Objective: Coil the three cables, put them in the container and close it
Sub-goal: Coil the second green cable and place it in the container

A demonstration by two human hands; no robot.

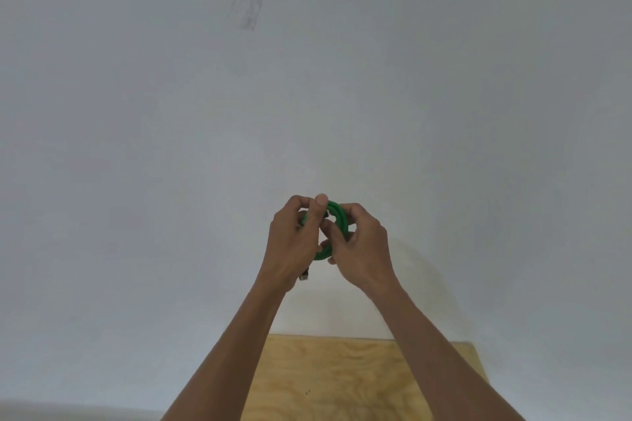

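Nearest me lay the bare wooden surface. Above it, my left hand and right hand both gripped the green cable, looped between them in the air. It seemed light and springy, best pinched where the loops crossed. Beyond was the white wall.

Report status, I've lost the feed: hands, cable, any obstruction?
Left hand and right hand both closed on green coiled cable, held up above light plywood table. Nothing obstructing. Container not in view.
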